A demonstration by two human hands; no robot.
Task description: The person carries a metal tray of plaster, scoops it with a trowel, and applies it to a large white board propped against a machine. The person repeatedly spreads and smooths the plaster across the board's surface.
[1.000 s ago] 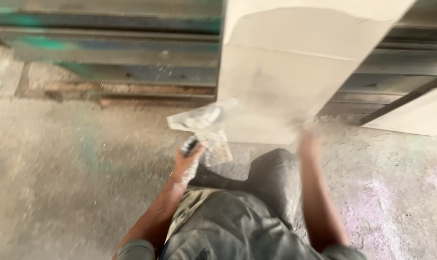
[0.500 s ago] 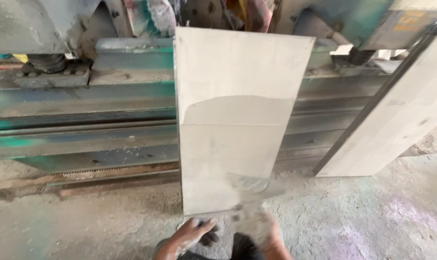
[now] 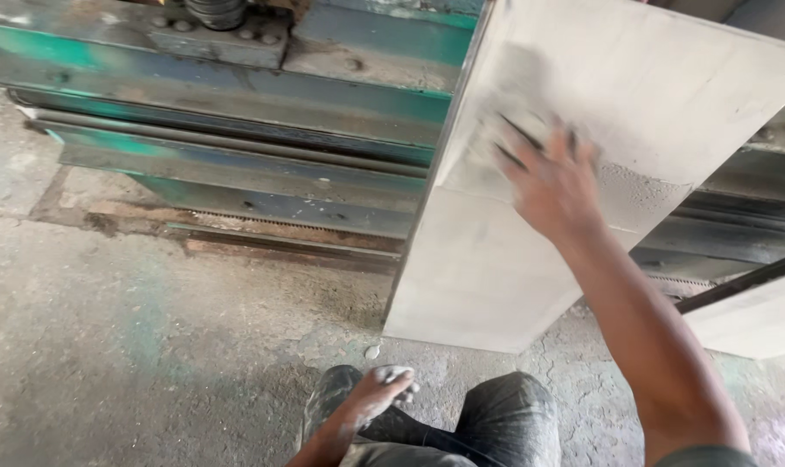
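One view only, head cam looking down.

Right hand (image 3: 548, 177) is flat on the face of the pale grey slab (image 3: 531, 259), fingers spread, palm pressed on, not gripping anything I can make out. Motion blur on the fingers and a hazy dusty patch under them, so my read is a wiping or rubbing pass on the upper half of the face. Lower half looks smoother and more even.

Left hand (image 3: 384, 389) hangs low by the knee in dark trousers (image 3: 505, 419), fingers loosely curled and dusted white. Can't tell if it holds something small.

Slab stands on its bottom edge on the floor, tilted, leaning back against the green machine frame (image 3: 219, 112). A second pale panel (image 3: 747, 316) sits at the right edge, just beside it, with a dark bar across.

Step judgement: mid-pass on the surface. Any further pass needs even pressure while the leaning slab stays put, since only one hand is on it.

Floor (image 3: 150, 329) is rough concrete, dusty, green-stained. Frame paint is worn, rusty rail at its base. Workshop setting.
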